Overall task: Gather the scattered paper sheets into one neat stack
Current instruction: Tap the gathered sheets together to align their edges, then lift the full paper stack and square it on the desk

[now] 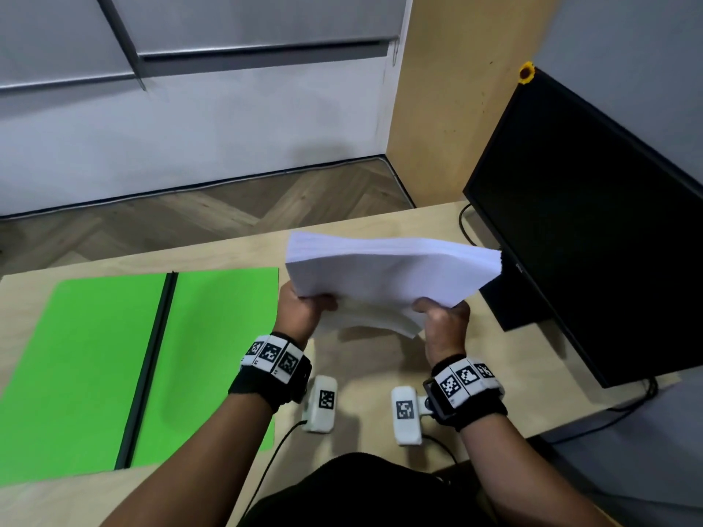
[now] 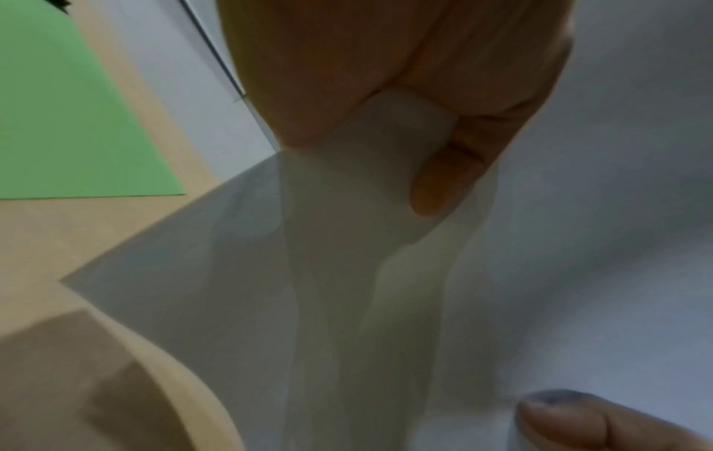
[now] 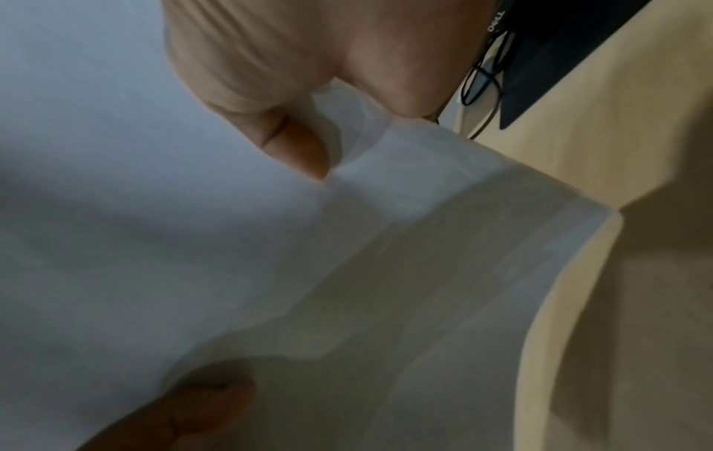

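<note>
A thick bundle of white paper sheets [image 1: 384, 271] is lifted off the wooden desk [image 1: 372, 374], its near edge sagging and fanned. My left hand [image 1: 304, 304] grips its near left corner with the thumb on top. At the near right corner my right hand [image 1: 443, 310] grips the same bundle. The left wrist view shows the sheets [image 2: 385, 274] pinched between my left hand's [image 2: 405, 128] thumb and fingers. In the right wrist view my right hand [image 3: 316, 100] pinches the sheets [image 3: 193, 244] in the same way. No loose sheets show on the desk.
An open green folder [image 1: 114, 367] with a black spine lies flat on the desk's left half. A black monitor [image 1: 593, 222] stands at the right, close to the bundle's far corner, with cables behind it. The desk's far edge drops to a wood floor.
</note>
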`<action>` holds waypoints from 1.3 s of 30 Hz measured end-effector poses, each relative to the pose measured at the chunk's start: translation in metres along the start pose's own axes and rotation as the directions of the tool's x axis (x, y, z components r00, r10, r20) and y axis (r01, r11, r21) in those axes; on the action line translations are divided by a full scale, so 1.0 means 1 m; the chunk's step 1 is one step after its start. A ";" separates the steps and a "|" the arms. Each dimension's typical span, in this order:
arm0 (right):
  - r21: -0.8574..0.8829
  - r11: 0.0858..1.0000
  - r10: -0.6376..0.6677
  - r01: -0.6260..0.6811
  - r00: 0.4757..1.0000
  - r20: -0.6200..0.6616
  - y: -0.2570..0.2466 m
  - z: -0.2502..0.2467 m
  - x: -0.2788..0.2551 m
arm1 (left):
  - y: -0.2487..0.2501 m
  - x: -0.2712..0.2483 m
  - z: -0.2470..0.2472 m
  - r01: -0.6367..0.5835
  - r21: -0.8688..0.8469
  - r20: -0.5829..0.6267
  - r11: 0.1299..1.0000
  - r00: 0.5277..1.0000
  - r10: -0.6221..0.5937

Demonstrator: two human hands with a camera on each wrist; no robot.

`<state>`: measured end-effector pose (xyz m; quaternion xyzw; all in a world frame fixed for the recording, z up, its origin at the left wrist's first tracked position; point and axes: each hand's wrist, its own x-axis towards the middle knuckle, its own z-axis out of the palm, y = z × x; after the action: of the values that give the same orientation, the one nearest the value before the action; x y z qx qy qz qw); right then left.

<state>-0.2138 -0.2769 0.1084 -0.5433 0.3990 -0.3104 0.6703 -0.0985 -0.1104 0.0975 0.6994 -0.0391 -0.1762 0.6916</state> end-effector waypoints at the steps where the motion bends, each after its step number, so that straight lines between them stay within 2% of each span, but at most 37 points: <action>1: 0.001 1.000 0.006 -0.006 1.000 0.004 0.003 0.000 0.000 | -0.003 0.001 -0.002 -0.009 0.017 0.018 1.000 1.000 0.009; 3: -0.040 0.998 0.047 -0.046 0.999 0.020 0.013 0.001 -0.002 | -0.019 0.001 -0.006 0.030 0.068 0.038 0.997 0.999 -0.033; 6: -0.101 0.988 0.118 -0.115 0.993 0.018 0.029 0.001 -0.004 | -0.037 -0.003 -0.005 0.147 0.093 0.002 0.985 0.989 -0.148; 13: -0.080 0.996 0.050 -0.048 0.998 0.028 0.024 -0.005 0.003 | -0.037 -0.004 -0.006 0.117 0.026 0.044 0.993 0.992 -0.118; 18: -0.307 0.923 0.250 -0.232 0.968 0.021 0.063 -0.015 0.008 | -0.056 -0.004 -0.008 0.129 0.104 0.075 0.986 0.988 -0.137; 21: -0.355 0.902 0.278 -0.245 0.960 0.043 0.076 -0.019 0.017 | -0.060 0.001 -0.013 0.133 0.146 0.141 0.980 0.978 -0.154; 24: -0.346 0.908 0.281 -0.238 0.956 0.080 0.060 -0.017 0.015 | -0.066 0.003 -0.024 0.112 0.239 0.235 0.964 0.957 -0.169; 26: -0.383 0.896 0.294 -0.225 0.947 0.132 0.055 -0.018 0.017 | -0.072 0.003 -0.029 0.172 0.240 0.206 0.956 0.953 -0.223; 29: -0.412 0.881 0.347 -0.231 0.909 0.232 0.064 -0.018 0.025 | -0.078 -0.005 -0.029 0.319 0.059 0.144 0.946 0.935 -0.325; 32: -0.416 0.857 0.440 -0.304 0.852 0.283 0.069 -0.029 0.034 | -0.088 -0.012 -0.029 0.404 -0.092 0.085 0.910 0.914 -0.398; 35: -0.429 0.761 0.620 -0.486 0.741 0.258 0.076 -0.054 0.032 | -0.105 -0.012 -0.038 0.549 -0.179 0.022 0.816 0.832 -0.555; 37: -0.315 0.710 0.703 -0.630 0.663 0.257 0.083 -0.065 0.018 | -0.117 -0.011 -0.043 0.627 -0.184 -0.036 0.757 0.765 -0.643; 39: -0.165 0.691 0.720 -0.704 0.647 0.253 0.101 -0.064 0.007 | -0.136 -0.008 -0.046 0.657 -0.205 -0.074 0.726 0.729 -0.680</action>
<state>-0.2680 -0.2918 0.0025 -0.4002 0.4820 0.0735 0.7759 -0.1184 -0.0589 -0.0357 0.6174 0.2805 -0.3657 0.6375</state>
